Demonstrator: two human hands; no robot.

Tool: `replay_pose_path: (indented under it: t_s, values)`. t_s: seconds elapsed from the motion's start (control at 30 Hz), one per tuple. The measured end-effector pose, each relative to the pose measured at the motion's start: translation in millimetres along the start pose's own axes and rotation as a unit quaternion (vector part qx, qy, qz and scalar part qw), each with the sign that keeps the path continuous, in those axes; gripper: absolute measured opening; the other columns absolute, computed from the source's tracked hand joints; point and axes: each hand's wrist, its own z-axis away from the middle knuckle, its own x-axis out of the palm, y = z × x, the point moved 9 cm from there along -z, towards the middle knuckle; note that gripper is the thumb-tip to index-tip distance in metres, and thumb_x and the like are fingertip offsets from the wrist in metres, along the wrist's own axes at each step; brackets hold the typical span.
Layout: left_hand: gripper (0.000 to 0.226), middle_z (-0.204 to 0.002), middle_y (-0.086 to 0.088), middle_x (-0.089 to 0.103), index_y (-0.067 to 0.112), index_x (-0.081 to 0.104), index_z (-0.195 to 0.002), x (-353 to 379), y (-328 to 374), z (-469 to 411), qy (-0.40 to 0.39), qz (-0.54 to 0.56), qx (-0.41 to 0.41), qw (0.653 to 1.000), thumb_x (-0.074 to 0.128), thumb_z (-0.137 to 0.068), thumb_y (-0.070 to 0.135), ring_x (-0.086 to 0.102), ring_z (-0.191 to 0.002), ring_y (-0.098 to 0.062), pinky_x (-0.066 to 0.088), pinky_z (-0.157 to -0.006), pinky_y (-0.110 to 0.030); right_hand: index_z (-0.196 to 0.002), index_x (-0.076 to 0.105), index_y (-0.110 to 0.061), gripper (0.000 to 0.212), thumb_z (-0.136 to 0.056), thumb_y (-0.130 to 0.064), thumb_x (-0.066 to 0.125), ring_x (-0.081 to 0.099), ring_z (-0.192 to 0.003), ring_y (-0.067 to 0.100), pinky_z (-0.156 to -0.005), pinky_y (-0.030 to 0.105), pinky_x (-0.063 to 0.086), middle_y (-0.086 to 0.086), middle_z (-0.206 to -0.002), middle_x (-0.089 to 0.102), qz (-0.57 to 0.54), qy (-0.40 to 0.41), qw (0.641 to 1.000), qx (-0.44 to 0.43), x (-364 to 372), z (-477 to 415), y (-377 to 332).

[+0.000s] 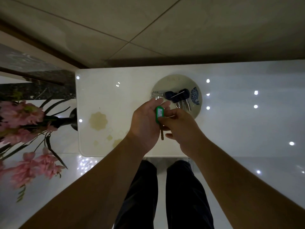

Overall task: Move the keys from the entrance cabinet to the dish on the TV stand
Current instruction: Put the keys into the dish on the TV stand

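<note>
Standing on a glossy white floor (247,187) that mirrors a scatter of ceiling lights, I look straight down past my dark trousers (165,195) at the glass-topped white TV stand (115,96), which runs off to the right. Beyond its far edge the wall (148,22) is faced in big beige tiles. To the left a dark marble ledge (33,71) angles in, and nearer to me a dark vase (72,119) holds pink flowers (21,116) that spread over the left side. The top of the stand shows pale yellow flower-shaped marks under the glass (98,120) near its left end.

The round pale dish (171,80) sits toward the far side of the stand, with a blue pattern on its right rim. A bunch of keys (179,97) with black heads and silver blades already lies in it.

My left hand (145,124) is half open, palm turned inward, fingers reaching to the near left rim of the dish. My right hand (183,128) is curled in a pinch on a green key tag (159,114), held between the two hands at the dish's near edge. A brownish key (162,134) hangs down from it, above the stand.
</note>
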Motion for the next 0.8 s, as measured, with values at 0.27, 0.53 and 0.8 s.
replay_pose_path:
  t_s: [0.27,0.53,0.8]
  values:
    - [0.035,-0.111,-0.006,0.075,0.015,0.063,-0.119,-5.9,2.2,-0.5,-0.022,-0.053,0.005,0.998,0.044,-0.099,0.036,0.069,-0.107,-0.016,0.049,-0.094,-0.033,-0.099,0.069,-0.014,0.016,-0.09,-0.003,0.063,0.068,-0.085,0.019,-0.078,0.035,0.052,0.006,-0.093,0.073,-0.096,-0.041,0.994,0.039,1.4,-13.8,3.8]
    - [0.074,-0.157,-0.011,0.037,0.013,0.027,-0.152,-38.1,11.0,-8.8,0.001,0.036,-0.013,0.999,0.032,-0.095,0.06,0.034,-0.143,-0.027,0.019,-0.118,-0.047,-0.103,0.065,-0.016,0.018,-0.092,-0.002,0.06,0.069,-0.098,0.025,-0.066,0.032,0.056,0.01,-0.112,0.07,-0.1,0.018,0.992,0.069,-1.2,-56.0,9.9]
    - [0.073,-0.153,-0.015,0.043,0.011,0.034,-0.149,-55.9,3.9,-9.2,0.009,0.061,-0.019,0.998,0.036,-0.094,0.059,0.038,-0.141,-0.03,0.021,-0.119,-0.051,-0.114,0.067,-0.014,0.029,-0.093,0.004,0.058,0.072,-0.087,0.018,-0.045,0.019,0.055,0.005,-0.107,0.071,-0.114,0.023,0.99,0.076,2.3,-62.5,15.8]
